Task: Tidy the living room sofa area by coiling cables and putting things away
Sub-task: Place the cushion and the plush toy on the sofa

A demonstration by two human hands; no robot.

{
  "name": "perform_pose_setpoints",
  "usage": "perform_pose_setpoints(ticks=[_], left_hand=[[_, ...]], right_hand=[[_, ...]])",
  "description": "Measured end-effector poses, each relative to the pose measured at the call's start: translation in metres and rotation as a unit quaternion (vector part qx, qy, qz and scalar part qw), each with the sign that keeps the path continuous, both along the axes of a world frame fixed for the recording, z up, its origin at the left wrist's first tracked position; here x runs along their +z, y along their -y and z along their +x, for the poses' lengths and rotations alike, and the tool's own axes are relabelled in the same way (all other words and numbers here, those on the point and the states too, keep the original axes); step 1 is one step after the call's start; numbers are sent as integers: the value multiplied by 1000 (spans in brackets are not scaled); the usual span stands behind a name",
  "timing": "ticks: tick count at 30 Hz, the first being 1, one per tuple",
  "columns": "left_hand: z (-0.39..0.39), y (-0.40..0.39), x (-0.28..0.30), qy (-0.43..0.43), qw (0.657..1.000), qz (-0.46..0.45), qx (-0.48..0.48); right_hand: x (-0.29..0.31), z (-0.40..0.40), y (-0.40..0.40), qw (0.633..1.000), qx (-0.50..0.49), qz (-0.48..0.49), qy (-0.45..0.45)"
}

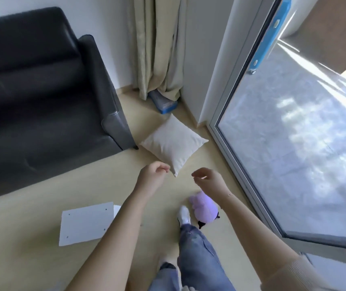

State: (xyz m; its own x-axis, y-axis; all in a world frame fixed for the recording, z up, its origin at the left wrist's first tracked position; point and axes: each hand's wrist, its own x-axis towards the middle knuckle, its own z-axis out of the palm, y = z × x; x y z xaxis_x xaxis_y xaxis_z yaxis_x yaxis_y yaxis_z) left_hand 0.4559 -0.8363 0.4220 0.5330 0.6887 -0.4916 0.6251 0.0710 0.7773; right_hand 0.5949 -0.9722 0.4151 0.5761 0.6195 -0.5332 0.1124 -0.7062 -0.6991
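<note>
A cream cushion (173,143) lies on the pale floor beside the front corner of the dark sofa (41,97). My left hand (153,172) hovers just short of the cushion's near corner, fingers loosely curled and holding nothing. My right hand (208,177) hangs to the right of that corner, also loosely curled and empty. A purple plush toy (204,207) with black ears lies on the floor below my right wrist, next to my white-socked foot (184,215).
White sheets of paper (87,223) lie on the floor at the lower left. A blue box (163,101) sits in the corner under the beige curtain (157,45). A glass door (294,143) with a grey frame runs along the right.
</note>
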Motion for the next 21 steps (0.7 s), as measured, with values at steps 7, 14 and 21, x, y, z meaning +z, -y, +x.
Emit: perform_pose_setpoints(ticks=[7, 14, 21], left_hand=[[148, -136, -89, -39, 999, -12, 18], [233, -232, -240, -79, 995, -48, 39], [255, -292, -444, -108, 991, -80, 14]], right_hand=[[-112, 149, -146, 996, -33, -23, -74], [-287, 233, -239, 912, -270, -76, -300], [-493, 238, -282, 867, -329, -199, -318]])
